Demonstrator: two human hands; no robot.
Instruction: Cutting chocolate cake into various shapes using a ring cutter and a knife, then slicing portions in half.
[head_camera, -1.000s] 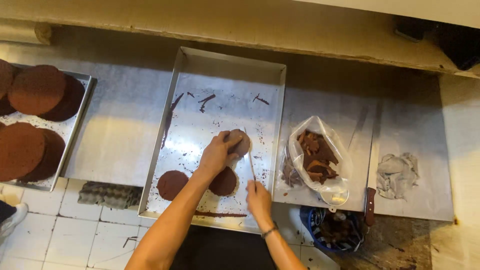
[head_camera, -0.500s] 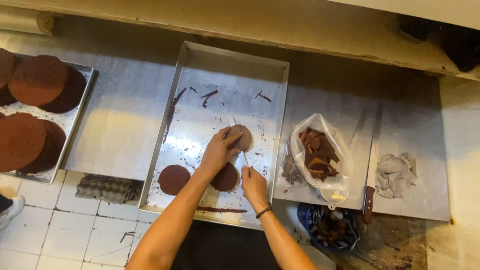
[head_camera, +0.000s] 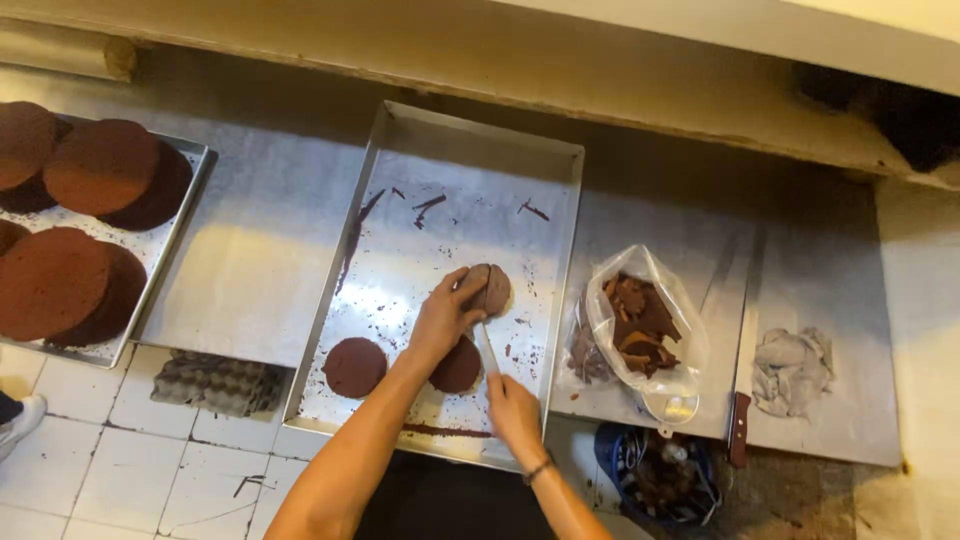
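Observation:
My left hand (head_camera: 445, 318) grips a small brown cake round (head_camera: 488, 288), tilted up off the long metal tray (head_camera: 400, 140). My right hand (head_camera: 515, 405), with a bracelet on its wrist, holds a thin pale-bladed knife (head_camera: 487, 350) whose tip reaches up to the underside of that round. Two more small brown rounds lie flat on the tray, one at the left (head_camera: 355, 367) and one partly under my left wrist (head_camera: 457, 367). Dark crumbs and smears streak the tray.
A second tray (head_camera: 195, 165) at the left holds several large brown cake discs (head_camera: 100, 165). Right of the main tray are a clear plastic bag of cake scraps (head_camera: 640, 320), a crumpled cloth (head_camera: 790, 365) and a red-handled knife (head_camera: 738, 430). An egg carton (head_camera: 215, 382) lies on the tiled floor.
My right hand rose a little toward the left hand, then dropped back, keeping the blade at the round. My left hand stays on the small round.

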